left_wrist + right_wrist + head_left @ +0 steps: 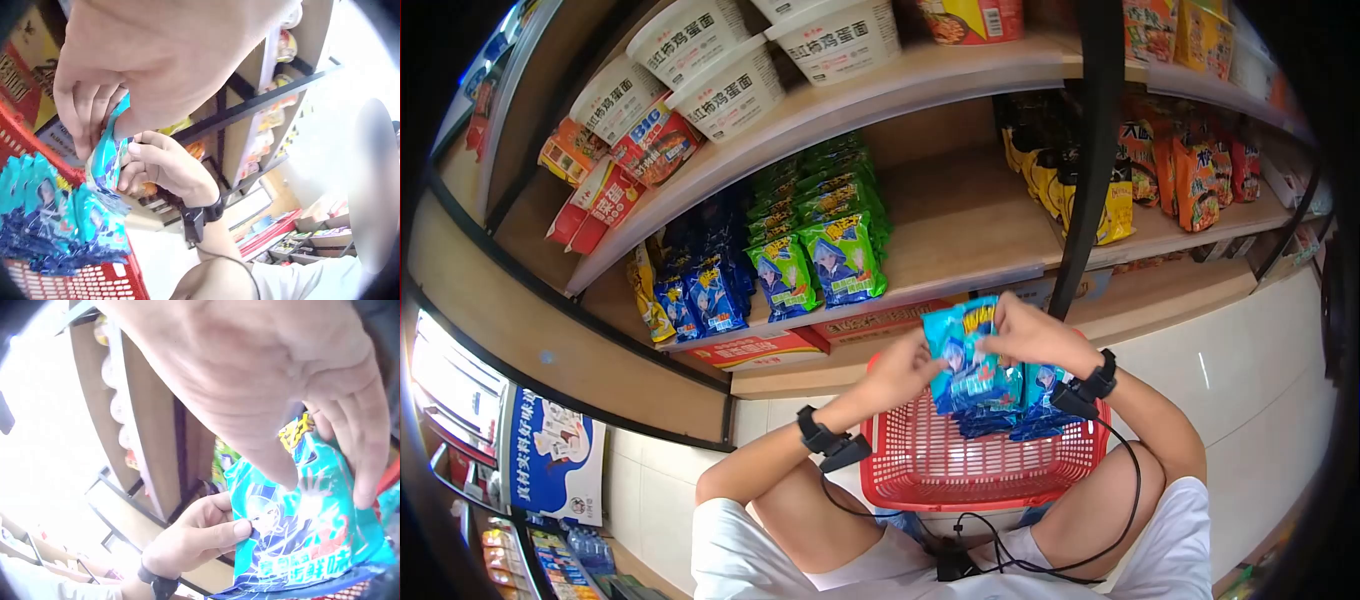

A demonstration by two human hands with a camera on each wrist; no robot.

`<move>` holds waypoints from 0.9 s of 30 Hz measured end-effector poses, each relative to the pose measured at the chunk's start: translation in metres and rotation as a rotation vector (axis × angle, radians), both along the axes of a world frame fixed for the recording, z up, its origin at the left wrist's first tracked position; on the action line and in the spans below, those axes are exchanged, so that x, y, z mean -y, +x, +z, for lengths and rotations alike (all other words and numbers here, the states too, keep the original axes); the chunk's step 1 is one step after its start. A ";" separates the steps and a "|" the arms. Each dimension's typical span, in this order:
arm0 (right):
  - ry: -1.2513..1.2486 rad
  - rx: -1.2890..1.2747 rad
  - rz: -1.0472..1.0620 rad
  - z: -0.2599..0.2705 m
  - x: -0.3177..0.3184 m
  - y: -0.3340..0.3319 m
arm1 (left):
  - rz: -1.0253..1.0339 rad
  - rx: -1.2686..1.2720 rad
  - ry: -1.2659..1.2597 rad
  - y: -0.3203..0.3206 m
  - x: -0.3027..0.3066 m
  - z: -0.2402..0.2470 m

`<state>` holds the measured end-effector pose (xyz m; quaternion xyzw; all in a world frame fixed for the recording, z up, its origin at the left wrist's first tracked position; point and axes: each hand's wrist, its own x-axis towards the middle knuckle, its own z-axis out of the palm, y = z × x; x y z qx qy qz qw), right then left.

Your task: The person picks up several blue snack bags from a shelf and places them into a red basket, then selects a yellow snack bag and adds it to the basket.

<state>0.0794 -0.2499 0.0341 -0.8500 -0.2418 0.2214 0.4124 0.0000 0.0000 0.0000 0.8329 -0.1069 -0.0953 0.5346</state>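
Observation:
A teal snack bag with a hooded cartoon figure and yellow lettering is held up over the red basket. My left hand pinches its left edge, thumb on the front, as the right wrist view also shows. On the opposite side, my right hand grips the upper part of the bag, its thumb across the printed front. Beneath them, several matching teal and dark blue bags lie bunched together in the basket, partly hidden by the held one in the head view.
In front stands a shelf with rows of green bags, blue bags, yellow-and-black bags and orange bags. White noodle tubs fill the board above. A black post divides the shelving. Cables hang near the knees.

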 end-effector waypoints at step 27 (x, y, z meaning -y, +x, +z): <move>0.641 0.520 -0.685 -0.009 -0.131 0.286 | 0.176 0.380 0.359 0.381 -0.004 0.041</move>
